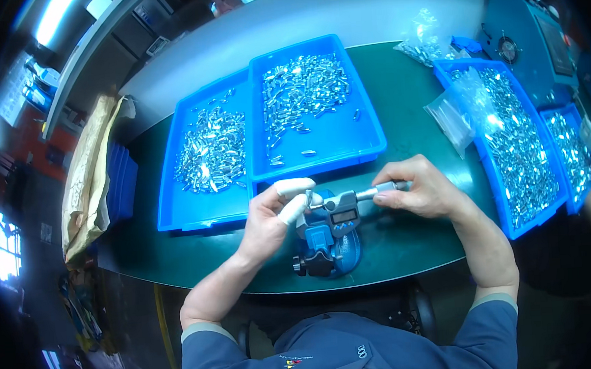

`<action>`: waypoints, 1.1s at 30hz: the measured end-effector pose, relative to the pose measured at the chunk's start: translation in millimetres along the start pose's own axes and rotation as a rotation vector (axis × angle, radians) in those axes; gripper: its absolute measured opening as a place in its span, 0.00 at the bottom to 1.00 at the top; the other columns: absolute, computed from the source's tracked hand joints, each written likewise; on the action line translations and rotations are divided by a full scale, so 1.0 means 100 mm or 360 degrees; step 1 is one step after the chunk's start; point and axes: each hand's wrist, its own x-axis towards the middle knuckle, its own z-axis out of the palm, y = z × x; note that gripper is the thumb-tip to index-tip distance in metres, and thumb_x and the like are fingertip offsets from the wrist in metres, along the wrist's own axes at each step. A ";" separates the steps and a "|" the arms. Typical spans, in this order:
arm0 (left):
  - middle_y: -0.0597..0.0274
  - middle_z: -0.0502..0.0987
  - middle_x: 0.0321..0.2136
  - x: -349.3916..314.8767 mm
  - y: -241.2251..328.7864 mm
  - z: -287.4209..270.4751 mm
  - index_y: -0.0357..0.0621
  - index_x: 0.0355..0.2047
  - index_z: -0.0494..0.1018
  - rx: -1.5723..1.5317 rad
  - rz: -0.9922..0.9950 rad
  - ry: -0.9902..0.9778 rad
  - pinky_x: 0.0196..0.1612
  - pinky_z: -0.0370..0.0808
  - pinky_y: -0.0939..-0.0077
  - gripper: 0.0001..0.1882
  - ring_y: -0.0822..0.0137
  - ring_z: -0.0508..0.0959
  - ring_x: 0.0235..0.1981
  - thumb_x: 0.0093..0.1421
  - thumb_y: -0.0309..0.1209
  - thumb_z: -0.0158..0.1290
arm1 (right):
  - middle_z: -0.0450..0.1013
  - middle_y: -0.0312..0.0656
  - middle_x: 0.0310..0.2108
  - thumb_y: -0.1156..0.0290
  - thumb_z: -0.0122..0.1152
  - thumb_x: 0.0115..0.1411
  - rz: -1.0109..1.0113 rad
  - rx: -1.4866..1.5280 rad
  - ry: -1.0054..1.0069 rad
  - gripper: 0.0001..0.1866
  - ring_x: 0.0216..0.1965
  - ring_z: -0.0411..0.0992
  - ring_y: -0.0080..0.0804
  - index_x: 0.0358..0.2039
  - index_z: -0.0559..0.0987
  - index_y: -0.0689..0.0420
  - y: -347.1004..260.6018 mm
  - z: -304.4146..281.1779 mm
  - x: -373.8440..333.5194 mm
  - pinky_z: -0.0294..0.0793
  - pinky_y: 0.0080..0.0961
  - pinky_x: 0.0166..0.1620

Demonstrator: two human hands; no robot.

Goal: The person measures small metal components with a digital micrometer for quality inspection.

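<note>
A digital micrometer (343,215) with a small display is clamped in a blue stand (321,247) near the table's front edge. My left hand (268,216), with white covers on thumb and forefinger, pinches a small shiny metal part (310,196) at the micrometer's jaws. The fingers partly hide the part, and I cannot tell whether the jaws touch it. My right hand (423,189) has its thumb and fingers closed round the thimble (392,188) at the micrometer's right end. Just beyond my hands lie two blue trays, the middle tray (330,135) and the left tray (199,207), holding many small metal parts.
On the right stand a long blue tray (488,166) and a smaller tray (575,201), both full of metal parts. Clear plastic bags (451,124) lie over the long tray's edge. Behind it is a machine with a fan (507,46). A brown paper sack (87,180) stands left.
</note>
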 end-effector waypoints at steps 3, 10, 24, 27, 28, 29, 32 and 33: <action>0.54 0.83 0.40 0.03 -0.09 -0.02 0.39 0.50 0.75 -0.0193 0.0000 0.0016 0.45 0.78 0.71 0.12 0.66 0.82 0.42 0.66 0.25 0.55 | 0.80 0.44 0.28 0.65 0.71 0.57 -0.0040 0.0057 0.0026 0.14 0.29 0.77 0.31 0.37 0.83 0.62 0.01 0.00 0.01 0.74 0.27 0.33; 0.52 0.82 0.40 -0.02 -0.06 -0.03 0.39 0.49 0.74 -0.0400 -0.0189 -0.0017 0.47 0.79 0.68 0.11 0.63 0.83 0.43 0.66 0.24 0.55 | 0.80 0.42 0.26 0.67 0.70 0.53 0.0013 0.0037 -0.0002 0.12 0.27 0.79 0.32 0.33 0.84 0.62 -0.02 -0.02 0.04 0.73 0.25 0.32; 0.52 0.82 0.40 0.04 0.01 -0.14 0.37 0.51 0.73 -0.0327 -0.0227 -0.0130 0.48 0.79 0.70 0.13 0.66 0.82 0.43 0.65 0.23 0.55 | 0.78 0.42 0.24 0.58 0.72 0.53 -0.0012 0.0134 0.0092 0.19 0.25 0.76 0.28 0.32 0.83 0.63 0.07 0.05 0.10 0.70 0.23 0.28; 0.52 0.82 0.40 0.03 0.00 -0.15 0.36 0.50 0.73 -0.0318 -0.0205 -0.0149 0.49 0.79 0.69 0.14 0.65 0.82 0.44 0.65 0.20 0.55 | 0.79 0.42 0.24 0.59 0.72 0.53 -0.0024 0.0140 0.0087 0.18 0.25 0.76 0.29 0.32 0.83 0.63 0.07 0.04 0.09 0.71 0.23 0.28; 0.52 0.82 0.40 0.03 -0.01 -0.14 0.36 0.50 0.73 -0.0319 -0.0196 -0.0159 0.49 0.79 0.69 0.14 0.65 0.82 0.44 0.65 0.20 0.55 | 0.79 0.42 0.25 0.61 0.72 0.53 -0.0040 0.0141 0.0078 0.16 0.25 0.76 0.29 0.32 0.84 0.63 0.08 0.04 0.10 0.71 0.24 0.29; 0.52 0.82 0.40 0.03 0.00 -0.13 0.35 0.50 0.73 -0.0255 -0.0180 -0.0154 0.49 0.79 0.69 0.14 0.65 0.82 0.44 0.64 0.19 0.54 | 0.79 0.42 0.25 0.61 0.72 0.53 -0.0043 0.0130 0.0088 0.16 0.25 0.76 0.29 0.32 0.84 0.63 0.07 0.03 0.10 0.71 0.24 0.29; 0.52 0.81 0.41 0.02 0.03 -0.12 0.34 0.50 0.73 -0.0178 -0.0176 -0.0169 0.50 0.79 0.69 0.14 0.64 0.82 0.45 0.63 0.17 0.54 | 0.80 0.43 0.26 0.64 0.73 0.52 -0.0027 0.0165 0.0053 0.14 0.26 0.77 0.30 0.33 0.84 0.63 0.05 0.02 0.09 0.72 0.24 0.29; 0.51 0.81 0.41 0.01 0.03 -0.11 0.34 0.50 0.73 -0.0197 -0.0173 -0.0167 0.50 0.79 0.69 0.14 0.64 0.82 0.45 0.63 0.16 0.54 | 0.80 0.43 0.27 0.65 0.73 0.52 -0.0058 0.0162 0.0046 0.14 0.27 0.78 0.31 0.33 0.84 0.63 0.07 0.02 0.09 0.73 0.25 0.30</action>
